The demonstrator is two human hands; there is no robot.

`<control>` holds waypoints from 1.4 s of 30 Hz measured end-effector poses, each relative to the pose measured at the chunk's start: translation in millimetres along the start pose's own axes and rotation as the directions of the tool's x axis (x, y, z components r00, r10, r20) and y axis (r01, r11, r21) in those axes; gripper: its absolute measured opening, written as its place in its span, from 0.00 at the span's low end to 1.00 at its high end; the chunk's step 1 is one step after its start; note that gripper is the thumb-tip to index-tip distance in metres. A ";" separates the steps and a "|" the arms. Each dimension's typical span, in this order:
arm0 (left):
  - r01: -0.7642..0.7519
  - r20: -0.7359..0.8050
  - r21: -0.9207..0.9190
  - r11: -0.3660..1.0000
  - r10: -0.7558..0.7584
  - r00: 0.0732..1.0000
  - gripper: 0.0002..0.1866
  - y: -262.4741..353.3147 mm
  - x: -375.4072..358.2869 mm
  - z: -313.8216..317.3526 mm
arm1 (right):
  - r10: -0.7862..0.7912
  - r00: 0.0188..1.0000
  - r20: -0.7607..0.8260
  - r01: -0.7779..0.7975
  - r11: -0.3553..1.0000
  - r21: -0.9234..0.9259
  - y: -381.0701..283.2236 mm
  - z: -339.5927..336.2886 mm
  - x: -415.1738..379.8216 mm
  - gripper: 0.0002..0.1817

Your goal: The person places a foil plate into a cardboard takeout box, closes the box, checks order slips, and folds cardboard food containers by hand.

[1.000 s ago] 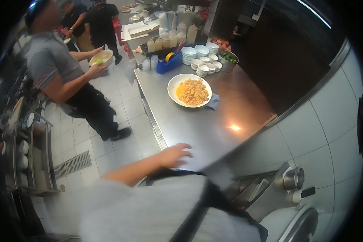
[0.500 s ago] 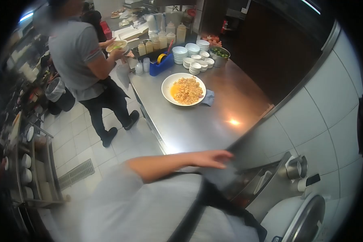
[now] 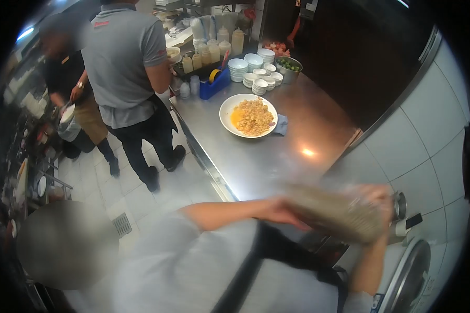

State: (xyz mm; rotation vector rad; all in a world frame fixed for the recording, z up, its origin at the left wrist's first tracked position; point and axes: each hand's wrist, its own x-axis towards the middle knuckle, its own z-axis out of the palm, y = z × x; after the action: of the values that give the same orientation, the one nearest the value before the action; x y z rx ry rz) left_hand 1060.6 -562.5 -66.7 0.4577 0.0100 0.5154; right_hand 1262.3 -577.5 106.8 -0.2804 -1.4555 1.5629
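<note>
A clear plastic bag (image 3: 335, 213) packed with something greyish-brown is held between my two hands, in front of my apron. Motion blurs it, and its contents cannot be made out. My left hand (image 3: 283, 212) is closed around the left end of the bag. At the bag's far right end, my right hand (image 3: 377, 201) grips the plastic, its fingers smeared by movement. Beyond the bag, a wide white bowl (image 3: 225, 121) of chopped, orange-tinted food rests on the steel counter (image 3: 209, 148), with a folded blue cloth (image 3: 281, 125) beside it.
Stacked small white bowls (image 3: 259, 86), a blue holder (image 3: 214, 87) with yellow tape, squeeze bottles (image 3: 214, 51) and a pot of green pieces (image 3: 289, 70) stand at the back. A co-worker in grey (image 3: 125, 62) stands left of the counter, another person in black (image 3: 65, 78) behind. A round lid (image 3: 415, 271) is lower right.
The plastic bag has come into view, gripped by both hands. My right hand has appeared. The grey-shirted co-worker has turned away, and another person has come into view at left.
</note>
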 end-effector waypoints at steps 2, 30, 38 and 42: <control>-0.099 -0.092 -0.049 0.994 0.095 0.991 0.40 17.6 -60.6 -14.8 | 0.159 0.977 0.138 -0.153 0.987 -0.058 50.6 23.8 12.9 0.07; -0.131 -0.559 0.756 0.641 0.737 0.379 0.43 272.8 -448.0 -32.3 | -0.317 0.236 0.919 0.432 0.881 0.193 154.6 371.4 263.4 0.10; 0.051 -0.502 0.854 0.517 0.795 0.340 0.42 364.2 -439.6 21.7 | -0.360 0.268 0.894 0.738 0.673 0.050 165.4 329.6 282.0 0.10; 0.217 -0.462 0.887 0.408 0.810 0.361 0.39 415.2 -428.0 38.7 | -0.288 0.259 0.922 0.860 0.503 -0.085 162.5 318.3 292.9 0.11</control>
State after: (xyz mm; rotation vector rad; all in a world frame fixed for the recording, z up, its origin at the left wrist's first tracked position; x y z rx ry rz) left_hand 495.5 -462.8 99.9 1.1974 1.3994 1.2165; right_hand 806.4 -542.0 172.5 0.8048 -2.3992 0.4056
